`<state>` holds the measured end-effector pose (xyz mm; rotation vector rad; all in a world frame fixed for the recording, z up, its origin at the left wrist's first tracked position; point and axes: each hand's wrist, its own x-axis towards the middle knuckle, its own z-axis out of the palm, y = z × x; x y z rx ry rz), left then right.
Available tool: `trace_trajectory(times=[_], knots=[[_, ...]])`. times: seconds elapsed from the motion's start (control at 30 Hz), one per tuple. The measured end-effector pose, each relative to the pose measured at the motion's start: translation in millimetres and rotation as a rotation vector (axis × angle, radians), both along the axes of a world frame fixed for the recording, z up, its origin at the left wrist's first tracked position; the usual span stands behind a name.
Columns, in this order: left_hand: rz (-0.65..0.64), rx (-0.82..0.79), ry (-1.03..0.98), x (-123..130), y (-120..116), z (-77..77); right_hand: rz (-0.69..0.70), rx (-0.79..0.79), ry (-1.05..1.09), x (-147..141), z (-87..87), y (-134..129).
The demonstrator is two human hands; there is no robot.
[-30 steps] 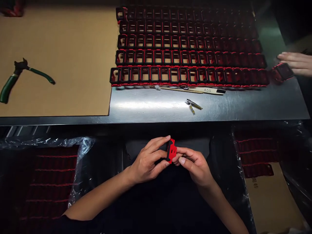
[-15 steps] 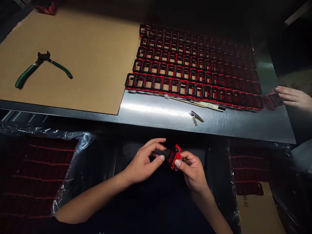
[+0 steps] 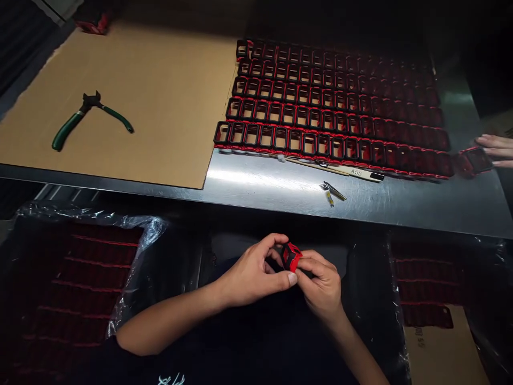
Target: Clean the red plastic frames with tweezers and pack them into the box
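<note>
Left hand (image 3: 254, 275) and right hand (image 3: 323, 286) both pinch one red-and-black part (image 3: 292, 258), held just off the near edge of the table (image 3: 256, 184). Pale strip (image 3: 363, 174) reading "A55" lies near that edge, just before the rows of red-and-black frames (image 3: 332, 118); marks on lower-right cardboard (image 3: 441, 355) illegible. Tabletop shiny metal, cardboard sheet (image 3: 160, 107) across left side, room dim.
</note>
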<state>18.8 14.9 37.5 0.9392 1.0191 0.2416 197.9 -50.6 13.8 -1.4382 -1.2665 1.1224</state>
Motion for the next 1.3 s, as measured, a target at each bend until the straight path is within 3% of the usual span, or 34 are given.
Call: trace_trajectory(times=[0.2,0.3,0.43,0.9,1.3], knots=[[0.083,0.416,0.016,3.8,-7.8,-6.0,-0.063,-0.040,-0.008,2.1,1.2,2.0],[0.073,0.625,-0.023,0.6,-10.9,-10.5,-0.104,-0.167,0.155,5.1,5.2,1.7],[0.061,0.786,-0.071,-2.0,-11.3,-16.0,-0.104,-0.279,0.351,6.2,8.6,0.8],[-0.029,0.941,0.015,-5.0,-15.2,-23.6,-0.080,-0.371,0.517,3.2,3.7,-3.5],[-0.074,1.145,0.029,-2.5,-21.2,-34.8,-0.139,-0.461,0.610,-0.3,3.0,-3.8]])
